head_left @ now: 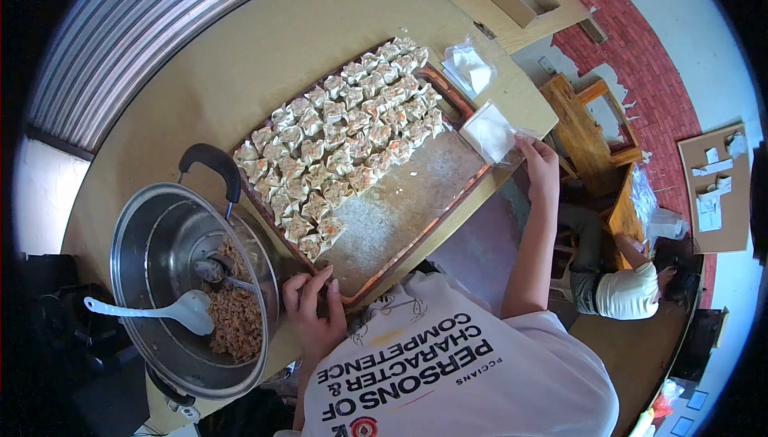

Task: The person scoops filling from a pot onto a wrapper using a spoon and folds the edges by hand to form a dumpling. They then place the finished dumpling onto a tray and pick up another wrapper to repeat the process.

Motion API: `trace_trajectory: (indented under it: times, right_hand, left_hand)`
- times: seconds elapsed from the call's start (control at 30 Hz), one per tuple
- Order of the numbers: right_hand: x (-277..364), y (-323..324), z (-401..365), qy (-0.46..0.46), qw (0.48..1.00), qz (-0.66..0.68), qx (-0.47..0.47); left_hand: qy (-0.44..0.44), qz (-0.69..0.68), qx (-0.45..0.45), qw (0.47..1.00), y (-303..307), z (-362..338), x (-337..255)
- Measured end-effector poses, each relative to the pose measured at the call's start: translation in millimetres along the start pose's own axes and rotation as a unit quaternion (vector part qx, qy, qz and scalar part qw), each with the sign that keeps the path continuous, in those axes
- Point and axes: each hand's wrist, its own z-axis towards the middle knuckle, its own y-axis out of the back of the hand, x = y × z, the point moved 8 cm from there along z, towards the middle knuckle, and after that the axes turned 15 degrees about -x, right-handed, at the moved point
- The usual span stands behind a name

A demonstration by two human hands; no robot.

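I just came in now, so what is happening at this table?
A person's right hand holds the edge of a pack of white sheets, while the left hand is at a corner of the tray. Open-topped dumplings fill much of the tray; the side nearest the person is bare. Beside it, a pot holds filling, a white ladle and a metal spoon.

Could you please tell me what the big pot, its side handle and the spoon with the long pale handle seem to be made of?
The pot looks like polished steel, given its silvery, reflective wall. Its side handle appears to be matte black plastic, though a coating is possible. The spoon seems glossy white plastic, but enamel or ceramic cannot be excluded.
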Motion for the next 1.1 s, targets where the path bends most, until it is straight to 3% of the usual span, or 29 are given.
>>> trace_trajectory:
  times: [0.2,0.33,0.53,0.73,0.9,1.03,1.1]
  right_hand:
    - [-4.3,-3.7,2.8,0.040,0.998,0.049,0.019]
    - [9.0,4.0,-11.2,0.015,0.998,0.062,-0.010]
    - [-1.8,-3.8,-8.0,0.028,0.998,-0.010,0.046]
    - [-4.6,-1.6,-8.7,0.024,0.997,0.069,0.032]
    - [-0.7,6.9,-14.5,0.069,0.997,-0.047,0.001]
    - [-2.1,6.3,-16.1,0.050,0.996,-0.072,0.022]
    - [-2.5,5.8,-12.1,0.085,0.994,-0.071,0.017]
  left_hand:
    - [0.005,-0.004,0.000,1.000,-0.3,-0.4,-0.2]
    - [0.019,-0.005,0.010,1.000,-0.6,-1.0,1.3]
    - [0.008,-0.003,0.004,1.000,-0.2,-0.6,0.4]
    - [0.012,-0.010,0.008,1.000,-0.1,0.4,-1.4]
    - [-0.005,-0.013,0.004,1.000,-1.4,-0.8,1.5]
    - [0.005,-0.019,0.005,1.000,-1.6,-1.8,3.4]
    - [-0.022,0.000,-0.003,1.000,-0.4,0.0,-1.4]
